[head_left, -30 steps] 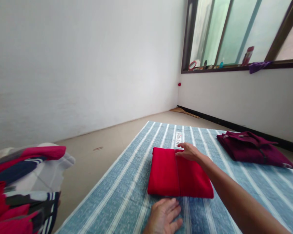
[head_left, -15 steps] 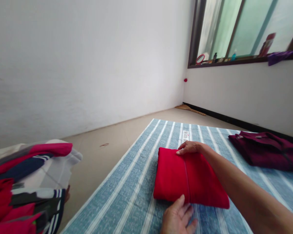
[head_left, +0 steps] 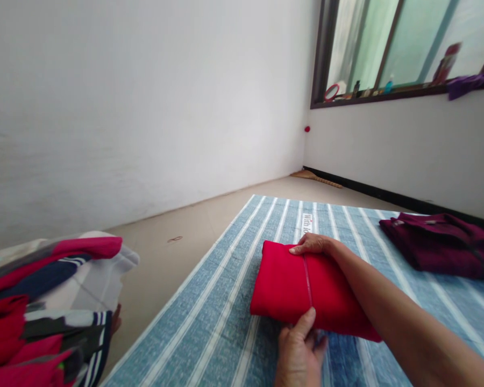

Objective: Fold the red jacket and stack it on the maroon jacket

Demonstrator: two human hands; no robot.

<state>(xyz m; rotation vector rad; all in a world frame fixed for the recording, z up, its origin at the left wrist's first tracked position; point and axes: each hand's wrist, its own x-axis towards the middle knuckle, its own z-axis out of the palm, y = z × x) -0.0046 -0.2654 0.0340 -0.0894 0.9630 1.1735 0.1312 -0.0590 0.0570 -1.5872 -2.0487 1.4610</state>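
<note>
A folded red garment (head_left: 282, 285) with a thin seam line across it lies on a blue-and-white striped cloth (head_left: 210, 306). My left hand (head_left: 300, 346) pinches its near edge, thumb on top and fingers curled underneath. At the far edge, my right hand (head_left: 313, 244) grips the fabric, its thumb on top and the other fingers partly hidden behind the edge. The right forearm crosses over the garment's right side and covers part of it. The near edge appears slightly raised off the cloth.
A folded dark purple garment (head_left: 439, 244) lies on the cloth to the right. At the left is a heap of mixed clothes (head_left: 44, 317). A small loop (head_left: 175, 239) lies on the floor. Bottles and a round mirror (head_left: 331, 92) stand on the windowsill.
My left hand has moved up and closed on the near edge of the red garment, which has lifted a little. My right hand stays at the far edge.
</note>
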